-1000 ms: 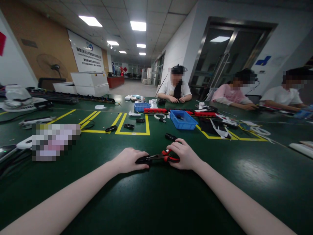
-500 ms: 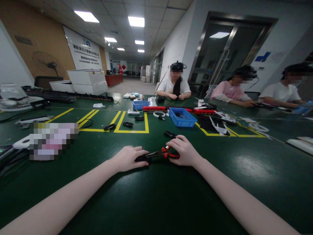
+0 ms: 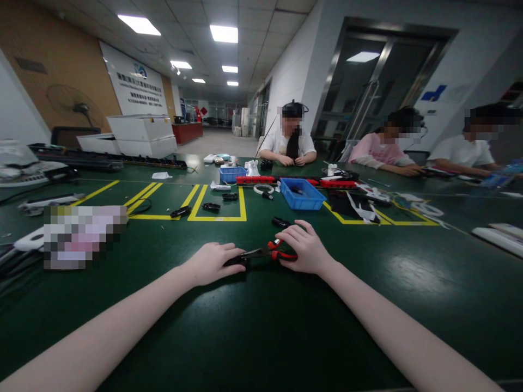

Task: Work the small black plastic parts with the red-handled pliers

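My right hand (image 3: pixel 306 249) is closed round the red-and-black handles of a pair of long-nose pliers (image 3: pixel 275 251). The pliers' jaws point left and meet a small black part (image 3: pixel 234 262) in my left hand (image 3: pixel 212 263). Thumb and fingers of the left hand pinch this part low over the green table; its exact kind is partly hidden by the fingers. Just beyond the right hand lies another black piece (image 3: pixel 281 222), apart from the pliers.
Several black parts (image 3: pixel 211 207) lie by the yellow tape marks. A blue bin (image 3: pixel 301 197) stands beyond my hands, a smaller blue bin (image 3: pixel 233 174) farther left. A blurred-out object (image 3: pixel 84 237) lies at left. Co-workers sit along the far side and right.
The view has shifted slightly, moving the whole scene a little left. My hands keep the same hold on the pliers and the black part.
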`<state>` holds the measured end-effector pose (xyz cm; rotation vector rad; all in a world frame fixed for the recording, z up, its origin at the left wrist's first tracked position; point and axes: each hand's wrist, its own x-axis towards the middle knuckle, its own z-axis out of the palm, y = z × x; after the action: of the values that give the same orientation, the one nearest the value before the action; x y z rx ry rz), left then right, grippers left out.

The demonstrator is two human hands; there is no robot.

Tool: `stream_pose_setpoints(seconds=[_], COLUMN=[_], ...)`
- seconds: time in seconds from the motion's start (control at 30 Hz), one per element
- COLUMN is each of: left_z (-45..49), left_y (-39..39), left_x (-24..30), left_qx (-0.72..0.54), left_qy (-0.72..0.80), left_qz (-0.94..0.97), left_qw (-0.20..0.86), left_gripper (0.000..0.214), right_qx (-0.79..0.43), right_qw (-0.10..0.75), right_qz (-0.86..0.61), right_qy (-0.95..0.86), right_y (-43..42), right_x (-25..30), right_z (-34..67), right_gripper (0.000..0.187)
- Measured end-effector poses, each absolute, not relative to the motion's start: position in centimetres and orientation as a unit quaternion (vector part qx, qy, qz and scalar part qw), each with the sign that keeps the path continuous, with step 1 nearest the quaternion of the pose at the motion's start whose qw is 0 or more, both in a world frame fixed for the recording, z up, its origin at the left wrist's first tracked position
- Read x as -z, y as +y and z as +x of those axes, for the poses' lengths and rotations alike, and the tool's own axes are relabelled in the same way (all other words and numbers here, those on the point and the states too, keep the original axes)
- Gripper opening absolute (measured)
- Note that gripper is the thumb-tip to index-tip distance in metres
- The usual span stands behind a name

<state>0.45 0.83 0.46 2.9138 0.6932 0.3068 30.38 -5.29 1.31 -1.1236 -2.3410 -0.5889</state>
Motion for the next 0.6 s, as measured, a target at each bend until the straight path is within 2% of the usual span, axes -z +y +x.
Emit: stream_pose_setpoints(seconds=[0.23,0.6], left_z=[0.40,0.43], left_y=[0.94,1.05], left_x=[-0.32,-0.26], left_qx=[-0.103,-0.100], left_qy=[0.230,0.230], left_qz=[0.963,0.964], left_qw=[0.097,0.087], left_gripper=[0.046,0.045], right_qx=[0.215,0.166], right_qw=[0.233,0.226], right_qz=[-0.414,-0.426], right_qy=[-0.854,-0.860], right_y=[-5.20,-4.84], right_x=[-1.12,-0.62], right_z=[30.40,30.14], right_gripper=[0.044,0.049])
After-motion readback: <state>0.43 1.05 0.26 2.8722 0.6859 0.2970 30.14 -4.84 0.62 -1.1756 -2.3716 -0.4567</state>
